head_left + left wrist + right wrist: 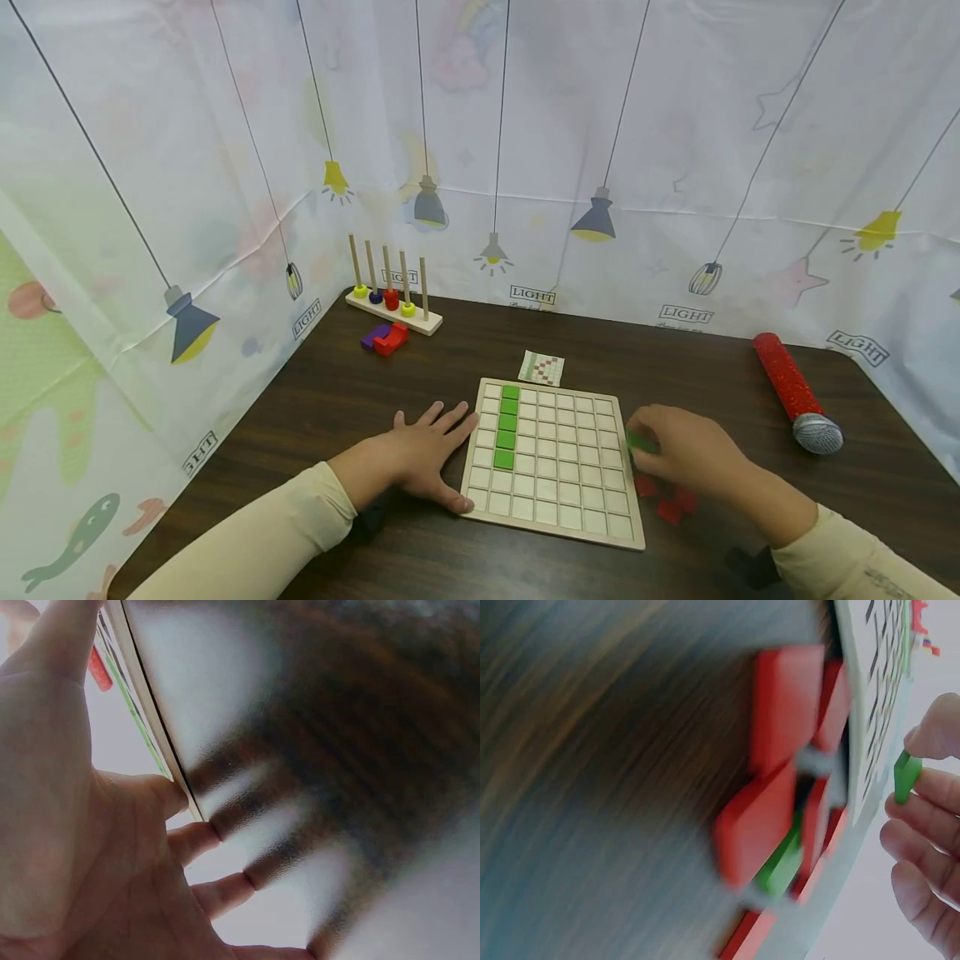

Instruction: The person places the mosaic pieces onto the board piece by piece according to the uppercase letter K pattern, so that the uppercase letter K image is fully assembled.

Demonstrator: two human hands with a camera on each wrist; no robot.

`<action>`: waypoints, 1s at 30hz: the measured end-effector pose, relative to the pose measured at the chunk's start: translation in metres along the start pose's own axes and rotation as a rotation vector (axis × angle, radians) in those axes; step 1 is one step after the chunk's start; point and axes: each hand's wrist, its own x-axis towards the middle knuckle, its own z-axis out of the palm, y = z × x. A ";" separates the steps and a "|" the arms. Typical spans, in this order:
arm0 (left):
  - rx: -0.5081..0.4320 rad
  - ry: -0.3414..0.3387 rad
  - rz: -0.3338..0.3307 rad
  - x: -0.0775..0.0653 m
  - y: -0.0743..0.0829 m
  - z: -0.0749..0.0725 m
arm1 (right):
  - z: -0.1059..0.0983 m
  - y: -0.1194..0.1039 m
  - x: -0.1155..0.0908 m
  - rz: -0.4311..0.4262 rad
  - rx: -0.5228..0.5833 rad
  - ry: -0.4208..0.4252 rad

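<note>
- Pinching a green tile (907,777) between thumb and fingers of the right hand (686,446), holding it beside the right edge of the board (567,457).
- Possibly risking a drop there by gripping so small a thing only at the fingertips; maybe losing it among the red tiles (789,705), lying loose just right of the board.
- Perhaps scattering those, or burying the loose green tile (781,862) lying among them, if lowering the other fingers too far.
- Resting the left hand (423,458) with fingers spread, grasping nothing, touching the board's left edge.
- Perhaps sliding the board askew across the table (697,358) if pushing unevenly there, so bumping the red tiles at right.
- Maybe unseating part of the green column (504,459), standing second from left, if dragging a fingertip over it when reaching left.
</note>
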 end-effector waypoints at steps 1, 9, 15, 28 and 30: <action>0.001 0.000 -0.001 0.000 0.000 0.000 | 0.000 -0.004 0.002 -0.012 0.018 0.006; 0.007 -0.011 -0.003 0.001 -0.002 0.001 | 0.006 -0.048 0.017 -0.164 0.179 -0.002; 0.012 -0.008 -0.003 0.002 -0.002 0.002 | 0.017 -0.090 0.033 -0.268 0.199 -0.026; 0.034 0.000 -0.004 0.004 -0.004 0.005 | 0.040 -0.142 0.052 -0.339 0.086 -0.096; 0.040 0.003 -0.005 0.004 -0.005 0.005 | 0.040 -0.145 0.052 -0.323 0.081 -0.098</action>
